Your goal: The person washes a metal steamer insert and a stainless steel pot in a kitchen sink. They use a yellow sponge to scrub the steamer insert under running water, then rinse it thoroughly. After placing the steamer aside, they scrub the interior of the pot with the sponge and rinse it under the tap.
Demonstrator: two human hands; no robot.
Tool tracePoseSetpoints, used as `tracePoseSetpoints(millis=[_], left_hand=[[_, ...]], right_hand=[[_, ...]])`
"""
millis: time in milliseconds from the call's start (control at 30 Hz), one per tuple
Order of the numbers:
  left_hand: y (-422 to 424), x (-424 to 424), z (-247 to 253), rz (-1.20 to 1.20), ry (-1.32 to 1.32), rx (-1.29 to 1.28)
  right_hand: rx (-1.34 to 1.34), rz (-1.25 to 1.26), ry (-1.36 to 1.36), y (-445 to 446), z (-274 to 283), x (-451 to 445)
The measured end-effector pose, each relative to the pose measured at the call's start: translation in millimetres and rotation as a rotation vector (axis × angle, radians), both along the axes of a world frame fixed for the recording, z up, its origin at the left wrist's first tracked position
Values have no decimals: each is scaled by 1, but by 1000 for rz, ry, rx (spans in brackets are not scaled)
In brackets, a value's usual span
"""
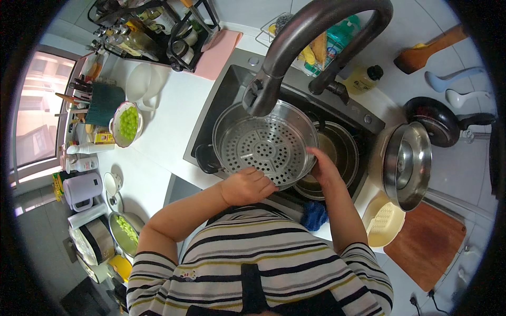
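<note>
A round stainless-steel steamer insert (265,138) with a perforated base is over the sink (233,79), under the dark faucet (272,79). A black handle (208,158) sticks out at its left. My left hand (251,185) is curled at the near rim, its fingertips partly hidden. At the right side my right hand (324,168) grips the rim, with the thumb along the top edge. Below and to the right, a second metal pot (344,150) stands in the sink, partly covered by the steamer.
A bowl of green grapes (128,122) stands on the left counter (174,118), near a knife block (106,103). To the right are stacked metal basins (419,166), a cream plastic basin (385,221) and a wooden cutting board (427,245). A blue cloth (315,216) hangs at the sink's front edge.
</note>
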State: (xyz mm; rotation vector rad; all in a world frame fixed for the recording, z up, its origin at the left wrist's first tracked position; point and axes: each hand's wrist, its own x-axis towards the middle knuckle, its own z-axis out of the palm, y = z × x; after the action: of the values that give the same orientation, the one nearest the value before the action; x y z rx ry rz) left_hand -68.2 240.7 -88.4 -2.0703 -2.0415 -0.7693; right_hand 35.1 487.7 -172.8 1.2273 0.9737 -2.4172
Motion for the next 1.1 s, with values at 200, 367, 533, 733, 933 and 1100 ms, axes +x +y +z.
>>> tracePoseSetpoints(millis=[200,367,533,733,933,1100], left_hand=[[-29,-24,8,322,-58,13],[-93,-49,-76,1119,-1312,349],[-85,-53,-52,887,-2185,331],[-98,-59,-71,811,-2267,382],[-98,-38,-71,879,-2176,499],[-89,-27,-58,776,-2185,447]], right_hand=[[173,-149,93,-18,4,-3],[237,-209,204,-27,13,-9],[308,-131,250,-24,12,-10],[360,-174,311,-8,-2,-4],[1038,-322,390,-4,41,-31],[1223,247,230,-26,20,-98]])
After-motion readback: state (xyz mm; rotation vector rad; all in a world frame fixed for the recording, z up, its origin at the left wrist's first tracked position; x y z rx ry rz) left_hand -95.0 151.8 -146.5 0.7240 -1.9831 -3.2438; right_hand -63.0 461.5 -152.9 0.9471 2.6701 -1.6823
